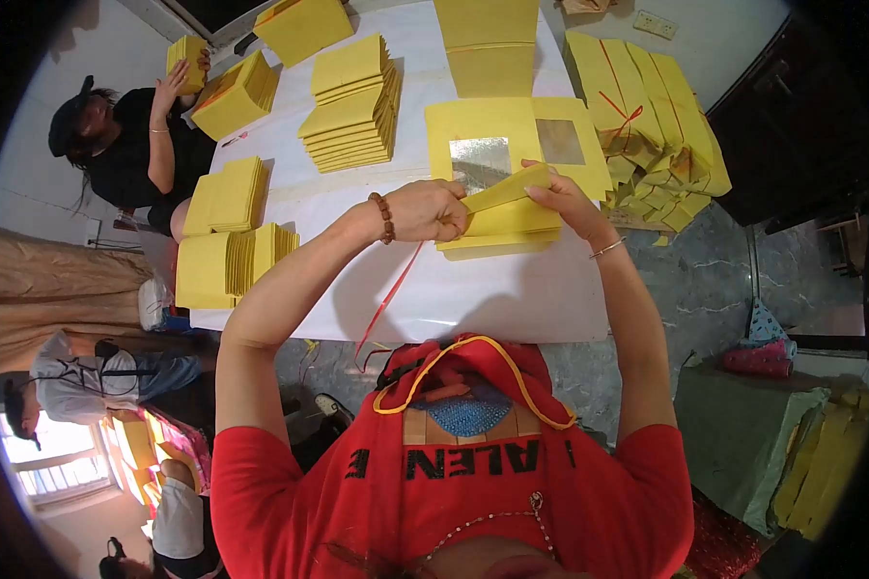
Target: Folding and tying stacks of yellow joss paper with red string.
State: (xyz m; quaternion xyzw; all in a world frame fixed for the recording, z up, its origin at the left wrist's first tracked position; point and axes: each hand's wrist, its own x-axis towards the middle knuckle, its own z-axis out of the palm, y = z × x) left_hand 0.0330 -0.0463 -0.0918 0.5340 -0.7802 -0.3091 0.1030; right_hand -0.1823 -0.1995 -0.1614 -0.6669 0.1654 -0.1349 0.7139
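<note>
In front of me lies a yellow paper sheet (483,125) with a silver foil square (480,159) on it. A second sheet with a silver square (558,142) lies partly beneath, to the right. Between my hands a folded yellow paper flap (507,193) is lifted at the near edge. My left hand (433,210) is curled closed on the flap's left end. With thumb and fingers, my right hand (565,200) pinches its right end. More yellow layers (502,238) lie just below the flap.
Folded yellow paper stacks (352,125) stand on the white table (357,222), with bundles (227,275) along its left edge. A red strip (391,297) hangs near me. Tied yellow bundles (652,116) are piled at the right. A co-worker (135,145) at left holds a yellow stack (188,63).
</note>
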